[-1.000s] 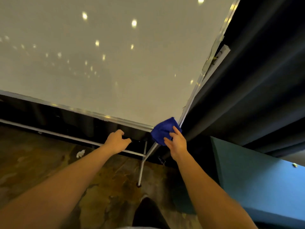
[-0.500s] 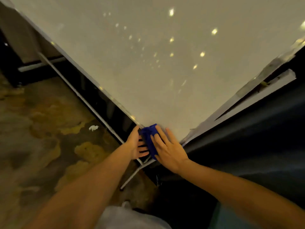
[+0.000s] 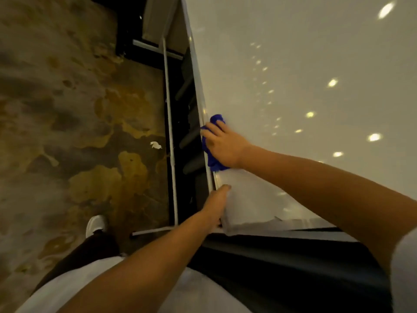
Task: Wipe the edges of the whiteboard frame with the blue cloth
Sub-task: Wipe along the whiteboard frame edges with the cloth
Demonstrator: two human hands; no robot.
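The cloth (image 3: 212,161) is pressed on the frame (image 3: 199,93) along the whiteboard's (image 3: 293,86) left edge, held under the right hand (image 3: 225,146), whose fingers are bent over it. Nearer the corner, the frame is gripped by the left hand (image 3: 217,203), thumb on the board face. A stained floor (image 3: 67,109) is seen below.
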